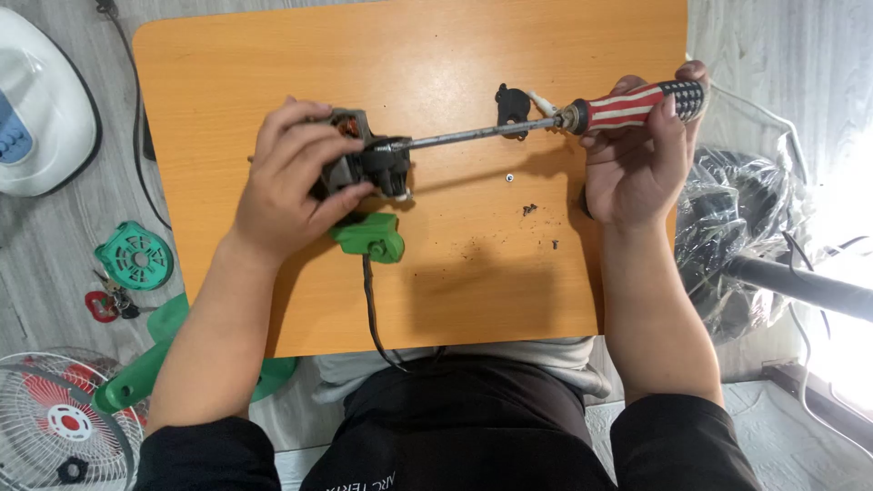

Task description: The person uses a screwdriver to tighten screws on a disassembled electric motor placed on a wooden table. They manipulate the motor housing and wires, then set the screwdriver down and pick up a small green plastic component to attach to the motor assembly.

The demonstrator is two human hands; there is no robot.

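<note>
My left hand point(293, 173) grips a small black and grey fan motor point(368, 164) with copper windings, held just above the orange table point(473, 291). My right hand point(637, 155) holds a long screwdriver point(564, 118) by its red, white and blue striped handle. Its metal shaft runs left and its tip meets the black end of the motor. A green plastic piece point(371, 238) with a black cable lies under the motor. A small black part point(512, 105) sits behind the shaft. A tiny screw point(511, 176) rests on the tabletop.
Dark crumbs of dirt point(529, 211) dot the table. On the floor at left lie a white appliance point(41, 109), a green round cover point(135, 256), a fan grille with red blades point(59, 418) and a green fan part point(136, 377). A plastic-wrapped dark object point(737, 227) stands at right.
</note>
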